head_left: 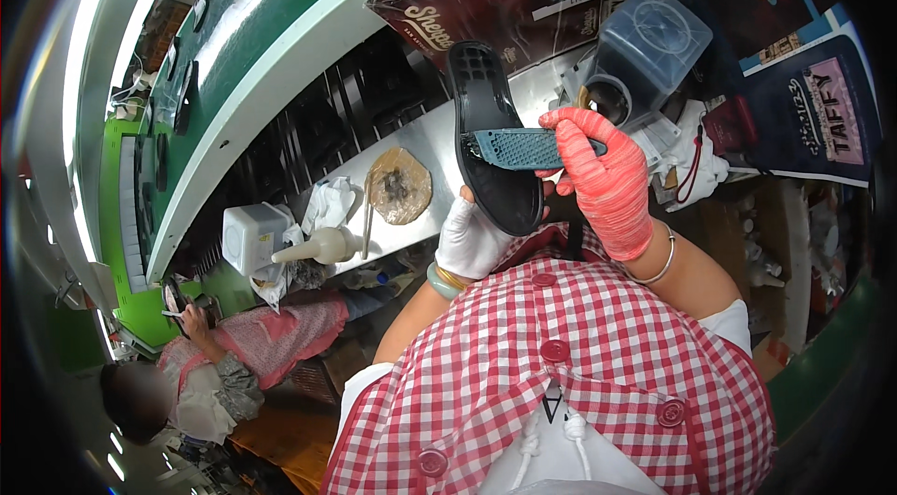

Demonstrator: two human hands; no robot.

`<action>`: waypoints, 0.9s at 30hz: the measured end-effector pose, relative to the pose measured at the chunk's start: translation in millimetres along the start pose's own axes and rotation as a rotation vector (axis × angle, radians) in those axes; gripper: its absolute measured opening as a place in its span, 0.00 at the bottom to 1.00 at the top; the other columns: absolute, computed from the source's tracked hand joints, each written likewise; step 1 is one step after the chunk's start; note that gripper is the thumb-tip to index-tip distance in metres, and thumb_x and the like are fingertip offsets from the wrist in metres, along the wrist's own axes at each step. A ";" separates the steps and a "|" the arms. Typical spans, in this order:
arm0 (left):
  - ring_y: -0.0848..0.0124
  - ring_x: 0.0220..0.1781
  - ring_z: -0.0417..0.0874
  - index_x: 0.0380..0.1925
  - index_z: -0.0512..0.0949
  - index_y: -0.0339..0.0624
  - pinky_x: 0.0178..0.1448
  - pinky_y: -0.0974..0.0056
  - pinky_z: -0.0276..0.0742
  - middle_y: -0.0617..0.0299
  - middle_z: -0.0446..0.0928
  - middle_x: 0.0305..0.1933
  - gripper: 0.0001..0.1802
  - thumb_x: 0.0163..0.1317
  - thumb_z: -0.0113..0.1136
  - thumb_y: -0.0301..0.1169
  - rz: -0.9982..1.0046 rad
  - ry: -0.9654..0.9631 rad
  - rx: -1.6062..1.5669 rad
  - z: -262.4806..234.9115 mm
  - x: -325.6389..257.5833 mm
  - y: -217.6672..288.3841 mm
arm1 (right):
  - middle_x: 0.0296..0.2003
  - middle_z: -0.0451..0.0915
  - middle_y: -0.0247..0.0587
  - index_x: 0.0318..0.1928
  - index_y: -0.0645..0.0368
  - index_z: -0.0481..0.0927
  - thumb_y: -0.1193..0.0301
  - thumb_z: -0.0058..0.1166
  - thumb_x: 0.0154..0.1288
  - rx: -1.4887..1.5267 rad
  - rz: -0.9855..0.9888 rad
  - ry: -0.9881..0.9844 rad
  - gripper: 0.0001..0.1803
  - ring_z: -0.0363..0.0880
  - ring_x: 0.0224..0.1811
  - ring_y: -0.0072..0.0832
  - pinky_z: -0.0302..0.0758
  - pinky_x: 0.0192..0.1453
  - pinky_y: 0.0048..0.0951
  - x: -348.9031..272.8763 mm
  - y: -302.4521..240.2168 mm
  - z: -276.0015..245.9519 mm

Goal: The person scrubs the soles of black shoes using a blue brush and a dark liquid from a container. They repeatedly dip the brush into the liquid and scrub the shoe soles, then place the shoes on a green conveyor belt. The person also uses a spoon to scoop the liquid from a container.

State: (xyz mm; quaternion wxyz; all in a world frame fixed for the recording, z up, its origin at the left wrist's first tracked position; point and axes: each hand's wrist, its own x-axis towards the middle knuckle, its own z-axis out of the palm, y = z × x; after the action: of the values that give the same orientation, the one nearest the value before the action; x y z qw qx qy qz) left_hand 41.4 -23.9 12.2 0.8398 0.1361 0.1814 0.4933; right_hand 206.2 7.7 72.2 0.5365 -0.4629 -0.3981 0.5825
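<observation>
My left hand [470, 235], in a white glove, grips the near end of a black sandal sole [502, 191] from below and the side. The sole stands lengthwise, its far end showing a grid of hollows. Across its middle lies a flat teal strap [519, 149] with a raised mesh pattern. My right hand [607, 177], in a coral knitted glove, is closed on the right end of this strap. The strap's left end meets the sole's left edge; whether it is fixed there I cannot tell.
On the metal bench [411, 135] are a wrapped round dish [402, 185] with a stick beside it, a pale nozzle bottle [322, 247] and a white container [254, 238]. Dark soles [341, 112] fill the conveyor behind. A clear plastic tub [659, 37] stands right; a co-worker [252, 336] is left.
</observation>
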 end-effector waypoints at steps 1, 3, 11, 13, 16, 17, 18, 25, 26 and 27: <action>0.52 0.64 0.67 0.66 0.54 0.41 0.66 0.48 0.65 0.49 0.62 0.65 0.45 0.56 0.60 0.53 0.000 -0.004 0.010 1.2 0.2 -0.5 | 0.35 0.81 0.37 0.44 0.62 0.78 0.69 0.49 0.68 -0.007 -0.012 0.005 0.11 0.81 0.29 0.20 0.74 0.25 0.16 1.1 -0.9 -0.3; 0.51 0.64 0.67 0.66 0.54 0.41 0.66 0.49 0.66 0.49 0.62 0.65 0.45 0.56 0.60 0.53 -0.004 -0.015 0.030 2.0 1.2 -1.6 | 0.33 0.81 0.37 0.43 0.63 0.79 0.69 0.49 0.68 -0.012 -0.028 0.011 0.11 0.81 0.29 0.20 0.74 0.25 0.16 3.8 -4.2 -2.8; 0.49 0.65 0.66 0.66 0.54 0.42 0.64 0.52 0.68 0.52 0.63 0.64 0.49 0.51 0.66 0.52 -0.104 0.000 0.101 -1.6 -4.1 1.0 | 0.30 0.81 0.37 0.42 0.62 0.79 0.69 0.49 0.67 -0.009 -0.076 0.034 0.11 0.81 0.27 0.19 0.72 0.24 0.17 18.6 -19.7 -12.1; 0.49 0.65 0.66 0.66 0.54 0.42 0.65 0.53 0.67 0.52 0.63 0.64 0.49 0.50 0.67 0.52 -0.115 -0.006 0.106 -1.3 -4.4 0.8 | 0.30 0.81 0.37 0.42 0.62 0.79 0.69 0.49 0.67 -0.007 -0.087 0.037 0.11 0.81 0.27 0.19 0.72 0.24 0.17 21.8 -22.6 -14.6; 0.50 0.64 0.67 0.66 0.54 0.41 0.65 0.53 0.67 0.51 0.63 0.64 0.50 0.49 0.68 0.51 -0.133 -0.028 0.116 -1.3 -4.8 2.0 | 0.30 0.81 0.36 0.42 0.62 0.79 0.68 0.49 0.67 0.005 -0.102 0.045 0.11 0.81 0.26 0.19 0.72 0.24 0.17 28.1 -25.0 -16.7; 0.51 0.64 0.67 0.66 0.54 0.41 0.65 0.53 0.66 0.50 0.64 0.63 0.50 0.49 0.68 0.51 -0.140 -0.038 0.120 -1.2 -4.7 2.7 | 0.30 0.81 0.36 0.42 0.62 0.79 0.68 0.49 0.67 0.001 -0.123 0.049 0.11 0.80 0.26 0.19 0.72 0.24 0.17 31.2 -25.3 -16.9; 0.51 0.64 0.67 0.66 0.54 0.41 0.65 0.53 0.66 0.50 0.64 0.63 0.50 0.49 0.68 0.51 -0.153 -0.047 0.126 -0.2 -4.8 2.8 | 0.29 0.81 0.36 0.41 0.62 0.79 0.68 0.49 0.67 -0.003 -0.143 0.054 0.11 0.80 0.25 0.19 0.72 0.24 0.17 34.0 -25.8 -17.3; 0.52 0.65 0.67 0.66 0.54 0.41 0.65 0.53 0.66 0.49 0.64 0.63 0.49 0.50 0.66 0.53 -0.183 -0.027 0.106 -6.5 -7.8 2.6 | 0.28 0.81 0.35 0.41 0.63 0.79 0.66 0.50 0.67 -0.054 -0.079 -0.039 0.12 0.79 0.24 0.18 0.71 0.24 0.16 35.4 -33.7 -20.0; 0.51 0.64 0.67 0.66 0.54 0.41 0.65 0.53 0.66 0.49 0.64 0.63 0.49 0.51 0.65 0.54 -0.175 -0.017 0.104 -9.2 -7.9 2.3 | 0.29 0.81 0.36 0.41 0.63 0.79 0.66 0.50 0.67 -0.072 -0.038 -0.048 0.12 0.80 0.24 0.18 0.71 0.24 0.16 31.6 -31.9 -19.4; 0.51 0.64 0.67 0.66 0.55 0.42 0.65 0.52 0.67 0.49 0.63 0.64 0.48 0.51 0.64 0.54 -0.163 -0.020 0.097 -10.4 -7.4 1.9 | 0.29 0.81 0.36 0.41 0.64 0.79 0.66 0.50 0.67 -0.092 0.004 -0.055 0.13 0.80 0.25 0.19 0.72 0.25 0.16 26.2 -30.5 -19.5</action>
State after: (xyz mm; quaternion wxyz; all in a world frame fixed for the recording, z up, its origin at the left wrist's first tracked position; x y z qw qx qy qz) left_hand 32.1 -28.9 4.9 0.8714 0.1661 0.2071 0.4126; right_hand 232.9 36.4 93.6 0.5023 -0.4720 -0.4381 0.5770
